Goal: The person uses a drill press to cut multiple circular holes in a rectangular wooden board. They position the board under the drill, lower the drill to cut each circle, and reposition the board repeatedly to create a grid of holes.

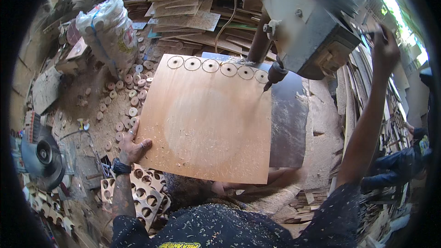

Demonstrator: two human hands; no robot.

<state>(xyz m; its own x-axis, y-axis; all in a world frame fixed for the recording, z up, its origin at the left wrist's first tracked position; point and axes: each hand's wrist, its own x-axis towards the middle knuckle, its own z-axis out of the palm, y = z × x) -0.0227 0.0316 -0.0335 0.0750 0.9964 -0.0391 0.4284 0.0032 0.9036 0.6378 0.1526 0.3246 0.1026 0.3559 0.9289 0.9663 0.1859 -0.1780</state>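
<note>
A thin plywood sheet (216,124) lies on the drill press table (289,128), with a row of several round cuts along its far edge, each with a small centre hole. My left hand (133,147) grips the sheet's left edge, thumb on top. The drill press (303,27) stands at the far right, its chuck (276,71) and bit above the sheet's right side, close to the last round cut. Raised beside the machine's head, my right hand (385,50) is closed around the feed lever; its fingers are slightly blurred.
Several small wooden discs (133,111) lie on the dusty floor at left, near a full plastic sack (108,32). A fan (43,156), hole-cut board scraps (147,197) and stacked wood offcuts (183,14) surround the work. Another person's leg (390,170) shows at far right.
</note>
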